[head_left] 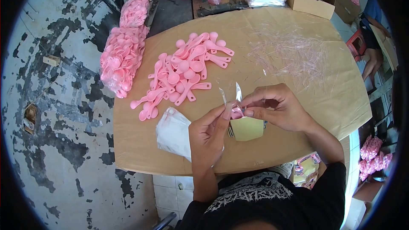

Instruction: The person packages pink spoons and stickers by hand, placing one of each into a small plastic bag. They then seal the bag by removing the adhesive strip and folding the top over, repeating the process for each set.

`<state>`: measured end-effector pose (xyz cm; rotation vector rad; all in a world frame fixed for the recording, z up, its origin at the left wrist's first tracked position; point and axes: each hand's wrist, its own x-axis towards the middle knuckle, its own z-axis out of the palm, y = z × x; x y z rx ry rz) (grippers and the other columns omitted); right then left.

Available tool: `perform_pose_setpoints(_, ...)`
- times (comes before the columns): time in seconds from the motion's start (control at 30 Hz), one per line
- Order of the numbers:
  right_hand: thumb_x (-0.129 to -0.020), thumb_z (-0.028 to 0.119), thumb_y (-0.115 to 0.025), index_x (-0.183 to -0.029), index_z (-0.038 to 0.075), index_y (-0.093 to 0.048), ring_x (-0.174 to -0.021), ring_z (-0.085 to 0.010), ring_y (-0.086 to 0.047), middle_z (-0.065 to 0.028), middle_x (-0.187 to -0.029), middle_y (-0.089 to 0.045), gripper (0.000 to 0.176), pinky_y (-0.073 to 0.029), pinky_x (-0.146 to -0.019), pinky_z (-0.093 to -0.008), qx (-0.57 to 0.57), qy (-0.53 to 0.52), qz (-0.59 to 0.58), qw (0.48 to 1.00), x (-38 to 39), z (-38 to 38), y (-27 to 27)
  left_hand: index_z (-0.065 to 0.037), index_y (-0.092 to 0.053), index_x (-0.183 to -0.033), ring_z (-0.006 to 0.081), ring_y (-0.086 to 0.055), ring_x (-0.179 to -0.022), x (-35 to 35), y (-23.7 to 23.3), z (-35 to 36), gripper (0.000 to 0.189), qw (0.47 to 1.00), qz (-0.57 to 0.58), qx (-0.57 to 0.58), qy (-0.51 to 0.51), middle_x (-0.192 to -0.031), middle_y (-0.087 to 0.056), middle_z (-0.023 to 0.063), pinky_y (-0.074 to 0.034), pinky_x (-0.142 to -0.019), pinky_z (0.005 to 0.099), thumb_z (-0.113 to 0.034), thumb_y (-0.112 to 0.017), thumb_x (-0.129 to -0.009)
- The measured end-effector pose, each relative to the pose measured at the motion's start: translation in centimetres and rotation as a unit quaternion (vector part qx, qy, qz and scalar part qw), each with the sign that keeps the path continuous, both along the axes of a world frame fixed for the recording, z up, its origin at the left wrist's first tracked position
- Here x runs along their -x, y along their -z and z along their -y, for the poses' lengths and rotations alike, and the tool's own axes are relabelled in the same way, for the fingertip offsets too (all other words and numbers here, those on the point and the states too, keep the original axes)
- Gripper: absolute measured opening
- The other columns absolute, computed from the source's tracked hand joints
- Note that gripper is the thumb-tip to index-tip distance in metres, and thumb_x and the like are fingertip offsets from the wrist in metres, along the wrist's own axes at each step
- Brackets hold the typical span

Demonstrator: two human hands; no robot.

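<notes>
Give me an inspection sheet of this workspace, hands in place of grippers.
Surface: brown-covered table, covering looks fairly flat.
Job's things: clear packet with pink contents between the hands; yellowish card just below; heap of pink spoons beyond; white packaging partly hidden by the left hand.
Clutter: loose clear strips, scattered at far right.
Grippers: left hand and right hand both pinch the packet.
Cables: nothing seen on the table; thin line near a wall box, cannot tell what.
Surroundings: peeling wall; another person at right.
</notes>
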<state>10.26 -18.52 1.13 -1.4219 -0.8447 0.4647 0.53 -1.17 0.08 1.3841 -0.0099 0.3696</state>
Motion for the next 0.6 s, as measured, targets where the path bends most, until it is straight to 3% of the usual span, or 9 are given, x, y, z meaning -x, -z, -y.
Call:
perform_pose_setpoints(0.17,-0.089,0.004,-0.067,-0.108,-0.001,-0.068,-0.097,-0.0131,-0.066,-0.0103,-0.104,-0.070,0.020,-0.053,-0.087,-0.0282,0.009,-0.046,0.014,0.999,-0.3,0.2,-0.8,0.008,-0.064,-0.114,0.0100,-0.062,-0.090,0.1,0.3,0.0,0.023,0.998,0.043,-0.055,-0.007,-0.102,-0.069,0.0111,-0.048,-0.081,0.0225,-0.006,-0.055,-0.098)
perform_pose_setpoints(0.27,-0.087,0.002,-0.069,-0.104,-0.001,-0.070,-0.091,-0.0133,-0.067,-0.0099,-0.096,-0.072,0.017,-0.053,-0.079,-0.0267,-0.003,-0.009,0.021,1.000,-0.2,0.4,-1.0,0.008,-0.062,-0.115,0.0107,-0.063,-0.091,0.0,0.5,0.2,0.023,0.999,0.037,-0.006,-0.010,-0.103,-0.069,0.0120,-0.049,-0.081,0.0235,-0.005,-0.055,-0.097)
perform_pose_setpoints(0.37,-0.089,0.007,-0.068,-0.107,-0.003,-0.069,-0.098,-0.0136,-0.066,-0.0096,-0.096,-0.072,0.020,-0.053,-0.084,-0.0278,0.019,0.019,-0.023,0.999,-0.3,0.6,-0.8,0.007,-0.059,-0.119,0.0129,-0.064,-0.094,0.2,-0.3,-0.2,0.025,0.998,0.037,0.045,0.039,-0.104,-0.069,0.0136,-0.051,-0.083,0.0250,-0.002,-0.056,-0.096)
perform_pose_setpoints(0.47,-0.090,0.008,-0.067,-0.108,-0.002,-0.069,-0.090,-0.0122,-0.067,-0.0081,-0.094,-0.072,0.021,-0.053,-0.079,-0.0272,-0.010,0.023,-0.068,0.997,-0.3,0.5,-0.5,0.007,-0.056,-0.122,0.0154,-0.065,-0.098,0.3,-0.4,-0.2,0.028,0.999,-0.005,0.014,0.049,-0.104,-0.068,0.0141,-0.051,-0.085,0.0268,0.001,-0.057,-0.094)
perform_pose_setpoints(0.6,-0.090,0.005,-0.066,-0.110,-0.002,-0.069,-0.082,-0.0105,-0.066,-0.0081,-0.093,-0.072,0.022,-0.053,-0.074,-0.0261,0.004,-0.005,-0.059,0.998,-0.5,1.0,-1.5,0.006,-0.058,-0.119,0.0160,-0.065,-0.099,0.2,0.3,-0.7,0.026,0.996,0.013,0.062,0.070,-0.103,-0.068,0.0136,-0.052,-0.087,0.0281,0.004,-0.057,-0.093)
